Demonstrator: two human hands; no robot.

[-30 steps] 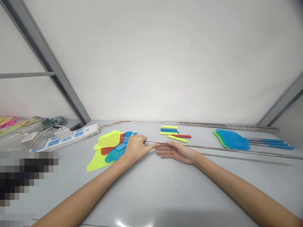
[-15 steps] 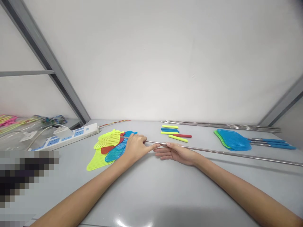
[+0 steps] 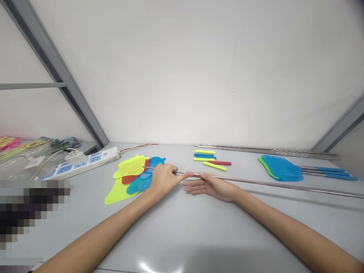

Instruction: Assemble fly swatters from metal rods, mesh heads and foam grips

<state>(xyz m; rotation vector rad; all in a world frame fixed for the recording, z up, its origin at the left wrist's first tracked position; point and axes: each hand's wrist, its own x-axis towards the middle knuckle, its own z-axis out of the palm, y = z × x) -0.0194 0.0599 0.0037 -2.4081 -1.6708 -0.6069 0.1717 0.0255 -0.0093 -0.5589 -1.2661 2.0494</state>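
Observation:
A long, thin telescopic metal rod [image 3: 256, 182] runs across the table, its thick end going out of view at the right. My left hand [image 3: 165, 178] is closed around its thinner left part, with the tip showing past the knuckles over the swatter heads. Close beside it, my right hand [image 3: 212, 185] holds the rod between thumb and fingers, palm turned in and the other fingers stretched out below. Under and left of my left hand lie loose mesh fly swatter heads: yellow [image 3: 129, 168], red [image 3: 131, 178] and blue [image 3: 139, 184].
Behind my hands lie several yellow, blue and red handle sleeves [image 3: 215, 163]. More metal rods [image 3: 267, 151] lie along the wall. At right are swatters with blue heads [image 3: 286, 168] and blue handles, above a green head [image 3: 265, 167]. A power strip [image 3: 96, 161] stands at left.
Both hands keep their hold on the rod and have barely moved. The rod's right-hand stretch sits slightly higher in view. The whole view has shifted a little.

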